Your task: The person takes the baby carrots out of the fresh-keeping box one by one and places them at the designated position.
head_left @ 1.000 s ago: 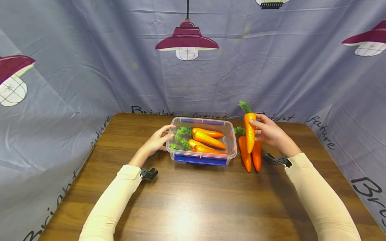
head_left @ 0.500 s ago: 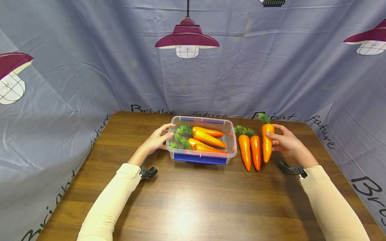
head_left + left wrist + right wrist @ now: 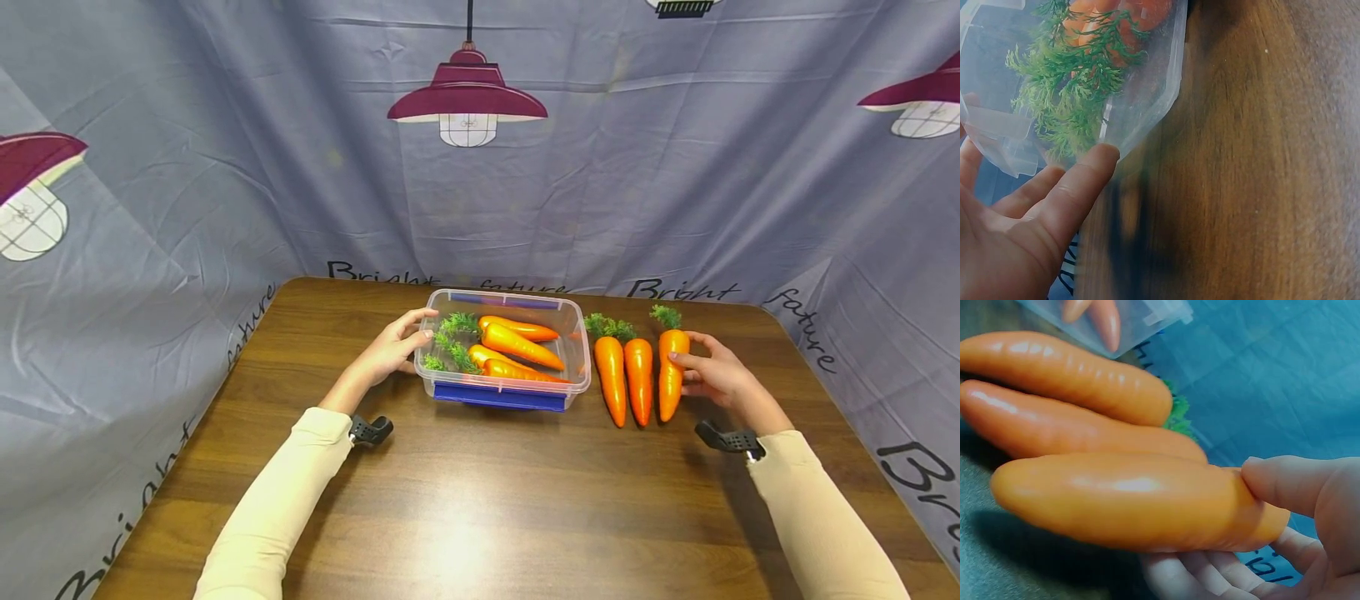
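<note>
1. R hand (image 3: pixel 716 371), ~4 o'clock of its carrot (image 3: pixel 670 383), has it pinched by the thick end; head cam puts the carrot upright on the clock, leafy top @ 12, tip @ 6.
2. R wrist cam gets the grip detail: thumb (image 3: pixel 1285 481) one side, fingers (image 3: pixel 1179 575) the other. Leafy top's hidden here, plain in head cam. Touching the surface (image 3: pixel 495 492)? Can't tell.
3. Two loose carrots (image 3: pixel 612 379) lie @ 9 o'clock of the held one. Head cam shows a narrow gap to it; R wrist cam loses that, held carrot overlapping its neighbour.
4. L hand (image 3: pixel 393 350) @ 9 o'clock of the clear box (image 3: pixel 525 387), fingers relaxed, resting against that end. L wrist cam: thumb on the outside corner, other fingers partly hidden.
5. Box sits upright, w/ four carrots (image 3: pixel 521 346) inside, leafy ends @ 9, tips approx 3–4. L wrist cam has the greens (image 3: pixel 1072 81) close up; R wrist cam, just a couple of tips @ 11.
6. Head cam also: blue clip (image 3: pixel 498 397) on box's 6 o'clock side; curtain (image 3: pixel 525 208) w/ lamp prints @ 12.
</note>
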{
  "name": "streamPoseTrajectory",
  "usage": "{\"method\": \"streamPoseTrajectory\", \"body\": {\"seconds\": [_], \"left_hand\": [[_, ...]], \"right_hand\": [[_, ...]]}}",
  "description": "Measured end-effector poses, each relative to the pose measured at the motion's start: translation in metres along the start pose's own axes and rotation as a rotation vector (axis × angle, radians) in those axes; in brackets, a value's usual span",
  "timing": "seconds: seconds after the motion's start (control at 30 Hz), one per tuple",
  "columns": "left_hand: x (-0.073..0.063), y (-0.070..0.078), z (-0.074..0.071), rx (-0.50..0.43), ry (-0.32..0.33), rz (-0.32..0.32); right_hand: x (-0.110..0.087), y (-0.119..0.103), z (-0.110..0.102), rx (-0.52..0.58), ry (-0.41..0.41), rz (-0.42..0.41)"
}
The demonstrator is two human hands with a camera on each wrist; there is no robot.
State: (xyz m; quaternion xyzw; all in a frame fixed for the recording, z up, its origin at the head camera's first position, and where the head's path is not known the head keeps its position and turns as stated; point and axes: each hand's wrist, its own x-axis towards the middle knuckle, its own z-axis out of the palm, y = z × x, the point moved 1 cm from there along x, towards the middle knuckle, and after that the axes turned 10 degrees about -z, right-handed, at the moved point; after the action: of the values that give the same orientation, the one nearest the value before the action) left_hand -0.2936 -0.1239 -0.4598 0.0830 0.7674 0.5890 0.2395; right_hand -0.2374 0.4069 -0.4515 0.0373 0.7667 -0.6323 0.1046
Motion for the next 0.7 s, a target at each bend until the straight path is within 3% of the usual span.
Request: {"method": "streamPoseTrajectory", "body": {"seconds": [0.27, 0.7], "left_hand": [[0.003, -0.002, 0.001, -0.028, -0.003, 0.003], [0.004, -0.003, 0.000, -0.023, 0.012, -0.005]], "right_hand": [[0.000, 0.009, 0.004, -0.077, -0.008, 0.010], [0.004, 0.010, 0.010, -0.276, 0.051, 0.039]]}}
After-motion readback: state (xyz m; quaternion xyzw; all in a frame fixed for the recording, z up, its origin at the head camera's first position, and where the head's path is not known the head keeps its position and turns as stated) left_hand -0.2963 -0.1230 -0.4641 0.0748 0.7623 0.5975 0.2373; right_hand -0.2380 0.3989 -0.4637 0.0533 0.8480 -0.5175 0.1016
